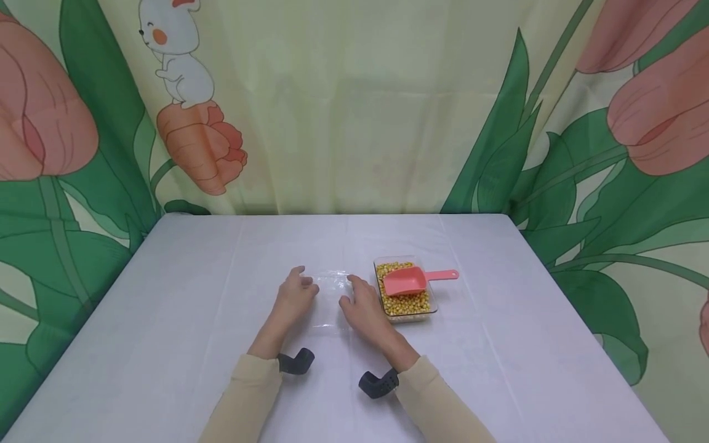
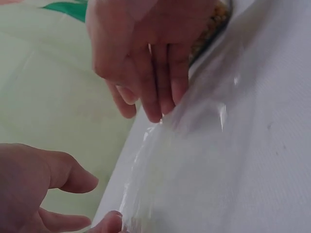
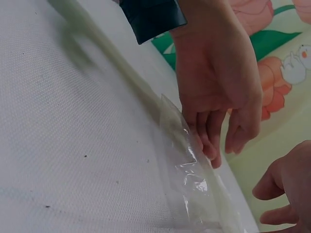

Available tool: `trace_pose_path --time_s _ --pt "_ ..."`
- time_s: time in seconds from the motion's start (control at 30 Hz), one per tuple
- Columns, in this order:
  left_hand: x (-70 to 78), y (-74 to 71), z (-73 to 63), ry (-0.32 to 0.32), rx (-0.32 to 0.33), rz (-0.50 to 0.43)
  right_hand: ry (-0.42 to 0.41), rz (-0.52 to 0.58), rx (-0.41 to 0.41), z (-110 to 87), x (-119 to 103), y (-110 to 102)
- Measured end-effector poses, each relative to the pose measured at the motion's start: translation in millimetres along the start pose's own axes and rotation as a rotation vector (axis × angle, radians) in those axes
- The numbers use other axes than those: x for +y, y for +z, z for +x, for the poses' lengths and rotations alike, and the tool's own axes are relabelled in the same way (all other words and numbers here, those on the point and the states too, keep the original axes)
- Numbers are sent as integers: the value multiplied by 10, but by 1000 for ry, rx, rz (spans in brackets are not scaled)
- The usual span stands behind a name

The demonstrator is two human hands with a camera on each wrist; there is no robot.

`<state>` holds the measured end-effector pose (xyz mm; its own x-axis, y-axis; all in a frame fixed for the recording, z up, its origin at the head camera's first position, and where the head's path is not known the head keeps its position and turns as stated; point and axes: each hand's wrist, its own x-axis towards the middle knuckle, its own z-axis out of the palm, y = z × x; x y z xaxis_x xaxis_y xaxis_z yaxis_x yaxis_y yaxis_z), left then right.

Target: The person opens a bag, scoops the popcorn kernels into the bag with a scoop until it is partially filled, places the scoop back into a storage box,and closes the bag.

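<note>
A clear plastic bag lies flat on the white table between the two hands. At its left side is the left hand, its thumb apart from the fingers and a fingertip at the bag's edge in the left wrist view. The right hand is over the right side of the bag, its fingers loosely bent with a gap between thumb and fingers in the right wrist view. Neither hand grips the bag. Part of its right edge is hidden beneath the right hand.
Just right of the right hand stands a clear rectangular container of yellow corn kernels. A pink scoop lies on the kernels, its handle sticking out to the right. Behind the white table hangs a printed curtain.
</note>
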<state>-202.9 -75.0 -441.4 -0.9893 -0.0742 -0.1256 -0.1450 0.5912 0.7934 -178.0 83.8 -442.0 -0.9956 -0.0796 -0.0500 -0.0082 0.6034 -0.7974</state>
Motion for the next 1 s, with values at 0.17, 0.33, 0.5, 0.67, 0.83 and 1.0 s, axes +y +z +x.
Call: trace_pose_path --time_s 0.17,0.33,0.5,0.67,0.83,1.0 --pt "0 -11 25 -23 23 -34 24 46 10 2 14 1" --pt "47 -55 41 -61 21 -87 19 68 27 29 -9 -9" --pt "59 -56 62 -114 -27 -146 34 96 16 56 -15 -28" --pt "46 -31 65 -103 -34 -182 52 121 1 49 -22 -30" --pt "47 -38 45 -42 -20 -186 39 135 6 38 -24 -31" --pt "31 -68 55 8 -21 -201 9 179 33 55 -40 -25"
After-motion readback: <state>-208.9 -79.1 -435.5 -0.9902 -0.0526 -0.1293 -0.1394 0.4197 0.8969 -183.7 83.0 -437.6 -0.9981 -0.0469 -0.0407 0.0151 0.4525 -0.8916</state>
